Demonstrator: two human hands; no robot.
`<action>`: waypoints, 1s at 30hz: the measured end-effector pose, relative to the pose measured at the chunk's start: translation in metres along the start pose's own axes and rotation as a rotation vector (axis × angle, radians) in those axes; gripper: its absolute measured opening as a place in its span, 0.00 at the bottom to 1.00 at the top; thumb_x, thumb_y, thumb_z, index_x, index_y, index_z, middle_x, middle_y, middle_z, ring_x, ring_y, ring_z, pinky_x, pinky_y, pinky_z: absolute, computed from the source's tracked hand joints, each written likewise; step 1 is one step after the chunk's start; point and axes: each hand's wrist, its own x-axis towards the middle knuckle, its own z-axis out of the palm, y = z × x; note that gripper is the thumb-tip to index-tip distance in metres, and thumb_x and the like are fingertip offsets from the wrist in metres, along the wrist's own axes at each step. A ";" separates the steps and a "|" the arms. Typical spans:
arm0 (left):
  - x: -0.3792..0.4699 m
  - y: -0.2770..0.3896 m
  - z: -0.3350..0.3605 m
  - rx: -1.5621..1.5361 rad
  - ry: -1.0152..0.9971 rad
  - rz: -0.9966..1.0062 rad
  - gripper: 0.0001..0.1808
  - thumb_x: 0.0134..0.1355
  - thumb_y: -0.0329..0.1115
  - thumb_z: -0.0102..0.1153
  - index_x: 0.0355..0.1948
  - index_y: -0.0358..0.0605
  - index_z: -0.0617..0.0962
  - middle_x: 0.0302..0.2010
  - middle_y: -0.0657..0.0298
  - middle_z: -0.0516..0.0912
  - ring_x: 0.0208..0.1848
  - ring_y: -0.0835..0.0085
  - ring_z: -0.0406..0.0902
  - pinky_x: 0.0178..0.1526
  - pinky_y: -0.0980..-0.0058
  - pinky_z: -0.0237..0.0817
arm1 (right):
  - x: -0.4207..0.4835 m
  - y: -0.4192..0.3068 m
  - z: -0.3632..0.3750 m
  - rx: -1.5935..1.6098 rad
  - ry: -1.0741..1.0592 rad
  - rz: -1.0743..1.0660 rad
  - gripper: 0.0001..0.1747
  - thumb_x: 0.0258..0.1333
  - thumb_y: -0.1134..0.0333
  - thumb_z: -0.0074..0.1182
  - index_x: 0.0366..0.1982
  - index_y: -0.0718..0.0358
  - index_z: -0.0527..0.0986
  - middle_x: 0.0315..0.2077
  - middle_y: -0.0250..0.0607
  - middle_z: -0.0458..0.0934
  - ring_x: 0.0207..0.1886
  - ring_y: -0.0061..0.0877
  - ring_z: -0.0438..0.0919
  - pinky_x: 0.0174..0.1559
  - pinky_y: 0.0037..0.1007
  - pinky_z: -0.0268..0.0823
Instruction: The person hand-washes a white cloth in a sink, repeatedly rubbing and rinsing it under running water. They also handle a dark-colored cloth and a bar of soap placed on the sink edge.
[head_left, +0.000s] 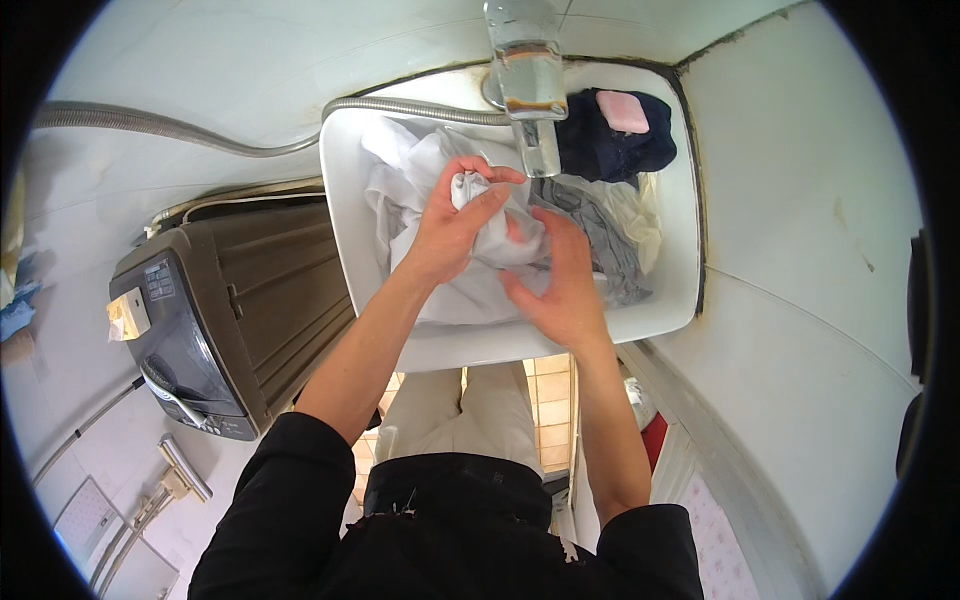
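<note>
My left hand (450, 225) is closed around a bunched end of a white wet-looking cloth (450, 296), and a knot of the fabric pokes out between thumb and fingers. The rest of the cloth spreads over the left and middle of a white sink basin (435, 356). My right hand (562, 277) is beside it over the basin, thumb and fingers apart; whether its fingertips touch the cloth is hard to tell. Right of the white cloth lie a grey cloth (611, 244) and a cream cloth (634, 217). A pink bar of soap (622, 112) rests on a dark navy cloth (600, 146) at the back right corner.
A faucet (536, 146) reaches over the basin from the back wall. One flexible metal hose (247, 146) runs left from it. A washing machine (277, 270) stands left of the sink, with a small box (131, 315) on top. Tiled walls border the back and right.
</note>
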 end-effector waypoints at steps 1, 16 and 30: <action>0.000 0.002 0.004 0.000 0.012 -0.038 0.07 0.65 0.31 0.56 0.39 0.46 0.70 0.29 0.67 0.75 0.23 0.80 0.69 0.26 0.77 0.62 | -0.001 0.001 0.005 -0.067 0.004 -0.018 0.37 0.41 0.64 0.64 0.55 0.68 0.65 0.52 0.51 0.69 0.56 0.48 0.67 0.59 0.42 0.58; 0.000 -0.008 0.010 -0.004 0.063 -0.118 0.27 0.65 0.50 0.52 0.14 0.50 0.61 0.10 0.69 0.60 0.12 0.79 0.53 0.15 0.77 0.41 | 0.012 0.003 0.068 0.049 0.128 0.200 0.09 0.34 0.75 0.61 0.24 0.64 0.75 0.25 0.48 0.79 0.33 0.49 0.76 0.34 0.43 0.67; -0.004 -0.032 0.030 0.248 0.120 -0.054 0.17 0.65 0.48 0.52 0.42 0.45 0.73 0.31 0.63 0.75 0.33 0.72 0.72 0.35 0.73 0.64 | -0.003 0.012 0.004 0.398 -0.229 0.383 0.40 0.40 0.69 0.62 0.60 0.61 0.66 0.54 0.48 0.73 0.58 0.35 0.71 0.56 0.35 0.63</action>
